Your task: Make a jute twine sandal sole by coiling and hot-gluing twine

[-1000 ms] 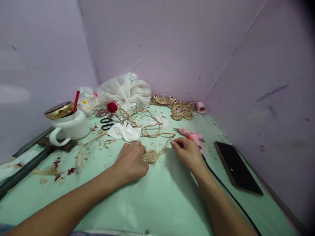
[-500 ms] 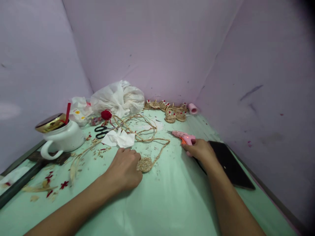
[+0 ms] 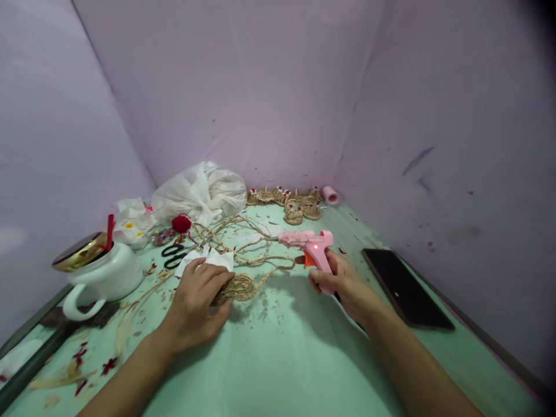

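My left hand [image 3: 200, 301] grips the edge of a flat coil of braided straw cord [image 3: 240, 287], fingers over it and thumb at the near side. From the coil a braided tail [image 3: 275, 270] runs right and loops back into a loose tangle of cord [image 3: 243, 223]. Raised above the table, my right hand [image 3: 336, 278] is wrapped round the handle of a pink glue gun [image 3: 310, 243]. Its nozzle points left, its small red light is lit, and a finger is near the orange trigger.
Black-handled scissors [image 3: 172, 255] and white tissue [image 3: 217, 259] lie behind my left hand. A white mug [image 3: 108, 275] stands left, a black phone [image 3: 406, 289] right. At the back are a plastic bag [image 3: 200, 194], red yarn [image 3: 181, 223], small woven sandals [image 3: 293, 214] and a pink roll [image 3: 330, 196].
My right hand has lifted the glue gun off the table and brought it left, closer to the coil. The coil has shifted slightly left and is tilted up in my left hand.
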The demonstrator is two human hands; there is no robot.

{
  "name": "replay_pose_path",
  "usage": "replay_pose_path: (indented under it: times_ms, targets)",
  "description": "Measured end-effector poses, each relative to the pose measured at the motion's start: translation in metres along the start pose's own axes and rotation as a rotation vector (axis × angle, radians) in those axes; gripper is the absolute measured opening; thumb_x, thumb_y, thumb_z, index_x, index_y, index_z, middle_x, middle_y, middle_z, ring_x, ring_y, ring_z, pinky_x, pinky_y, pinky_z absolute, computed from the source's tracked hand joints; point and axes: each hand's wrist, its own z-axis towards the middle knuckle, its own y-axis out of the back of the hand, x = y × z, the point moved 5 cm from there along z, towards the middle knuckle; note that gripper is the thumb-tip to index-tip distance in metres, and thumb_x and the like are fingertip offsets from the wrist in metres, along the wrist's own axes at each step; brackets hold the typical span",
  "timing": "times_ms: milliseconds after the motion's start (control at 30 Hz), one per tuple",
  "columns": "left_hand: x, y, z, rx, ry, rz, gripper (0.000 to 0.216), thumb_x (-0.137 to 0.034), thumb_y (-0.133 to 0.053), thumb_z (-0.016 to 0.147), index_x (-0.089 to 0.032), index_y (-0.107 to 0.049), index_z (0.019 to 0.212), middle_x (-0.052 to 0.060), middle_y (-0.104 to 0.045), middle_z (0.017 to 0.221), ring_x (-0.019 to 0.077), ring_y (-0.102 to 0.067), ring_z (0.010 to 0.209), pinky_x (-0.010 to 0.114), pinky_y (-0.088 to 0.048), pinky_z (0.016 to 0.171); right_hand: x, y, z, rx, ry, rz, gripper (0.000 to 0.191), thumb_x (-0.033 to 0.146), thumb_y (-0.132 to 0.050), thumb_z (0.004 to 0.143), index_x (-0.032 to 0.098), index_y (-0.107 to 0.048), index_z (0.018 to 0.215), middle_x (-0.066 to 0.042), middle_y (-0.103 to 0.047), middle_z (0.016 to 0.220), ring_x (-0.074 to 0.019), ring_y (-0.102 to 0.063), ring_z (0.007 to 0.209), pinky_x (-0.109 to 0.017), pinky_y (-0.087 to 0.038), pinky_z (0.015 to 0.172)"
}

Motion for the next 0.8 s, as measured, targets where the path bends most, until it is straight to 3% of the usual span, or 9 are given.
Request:
replay_pose_path:
  times_ms: [100, 300, 500, 800]
  targets:
    - [0.000, -0.002, -0.001, -0.021, -0.020, -0.008, 0.028, -0.014, -0.054, 0.073, -0.016, -0.057, 0.101, 0.009, -0.065, 0.093, 0.0224, -0.059, 0.089, 0.048, -0.037, 0.096, -0.003, -0.006, -0.018, 0.125, 0.064, 0.092, 0.033, 0.037, -0.059, 0.070, 0.018, -0.052, 0.096, -0.004, -0.062, 0.082, -0.0106, -0.048, 0.052, -0.023, -0.038, 0.045]
    - [0.001, -0.002, -0.002, -0.036, -0.020, 0.002, 0.028, -0.014, -0.056, 0.073, -0.014, -0.057, 0.101, 0.010, -0.064, 0.093, 0.0223, -0.059, 0.090, 0.048, -0.036, 0.096, -0.022, -0.003, -0.034, 0.173, 0.090, -0.035, 0.023, 0.037, -0.059, 0.075, 0.017, -0.056, 0.084, 0.001, -0.053, 0.070, -0.0097, -0.040, 0.052, -0.022, -0.032, 0.046]
    - [0.003, -0.005, -0.002, -0.027, -0.009, 0.007, 0.030, -0.016, -0.056, 0.072, -0.016, -0.059, 0.102, 0.009, -0.065, 0.094, 0.0227, -0.059, 0.090, 0.048, -0.036, 0.097, -0.023, -0.003, -0.034, 0.186, 0.185, -0.111, 0.020, 0.036, -0.058, 0.077, 0.018, -0.056, 0.084, 0.000, -0.054, 0.074, -0.0133, -0.048, 0.061, -0.023, -0.037, 0.053]
    - [0.002, -0.009, -0.002, -0.008, -0.030, 0.001, 0.030, -0.013, -0.057, 0.073, -0.015, -0.055, 0.103, 0.010, -0.063, 0.095, 0.0218, -0.058, 0.092, 0.050, -0.035, 0.096, -0.026, -0.005, -0.036, 0.198, 0.183, -0.132, 0.016, 0.032, -0.056, 0.076, 0.018, -0.056, 0.083, -0.001, -0.055, 0.076, -0.0154, -0.051, 0.067, -0.026, -0.041, 0.060]
